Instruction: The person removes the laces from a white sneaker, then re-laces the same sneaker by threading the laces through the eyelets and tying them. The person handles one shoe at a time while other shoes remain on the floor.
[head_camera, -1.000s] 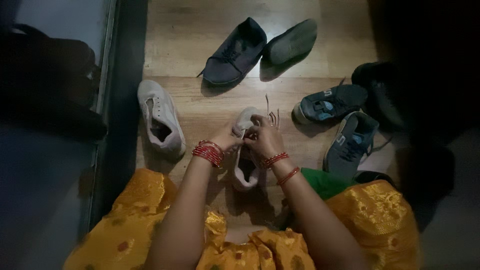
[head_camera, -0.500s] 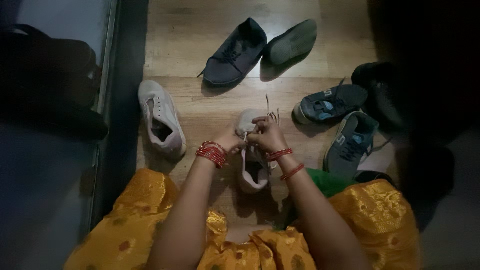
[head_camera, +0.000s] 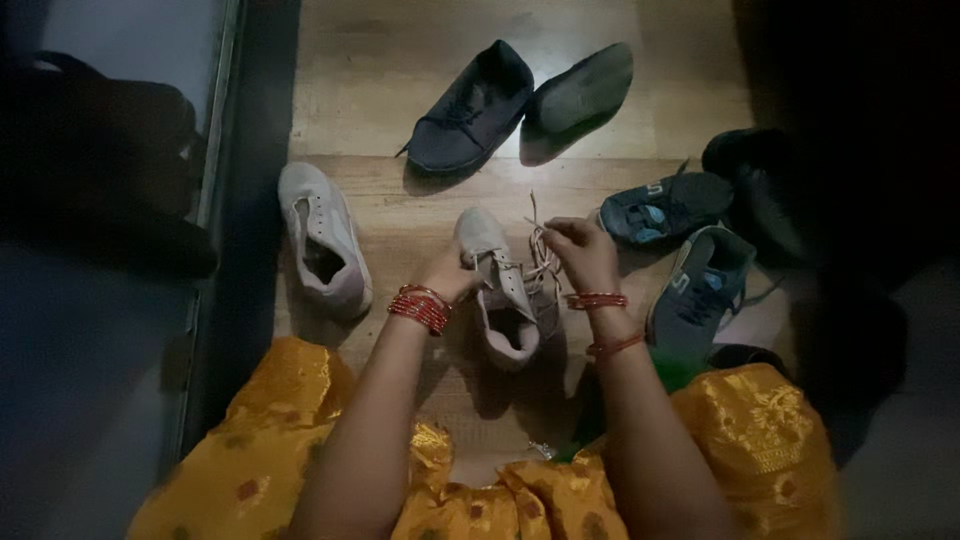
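A white lace-up shoe (head_camera: 500, 290) lies on the wooden floor in front of me, toe pointing away. My left hand (head_camera: 452, 272) grips its left side by the eyelets. My right hand (head_camera: 583, 252) sits to the shoe's right and pinches the white lace (head_camera: 540, 255), drawn out sideways from the shoe. Red bangles circle both wrists. My yellow patterned clothing fills the bottom of the view.
A second white shoe (head_camera: 322, 240) lies to the left. Two dark shoes (head_camera: 470, 108) sit further away, one sole up (head_camera: 585, 90). Two grey-blue sneakers (head_camera: 665, 208) rest at the right, next to a dark shape. A dark ledge (head_camera: 250, 200) runs along the left.
My right hand has moved right, away from the shoe, drawing the lace out. The shoe has turned slightly, its toe now more to the left. My left hand stays on the shoe.
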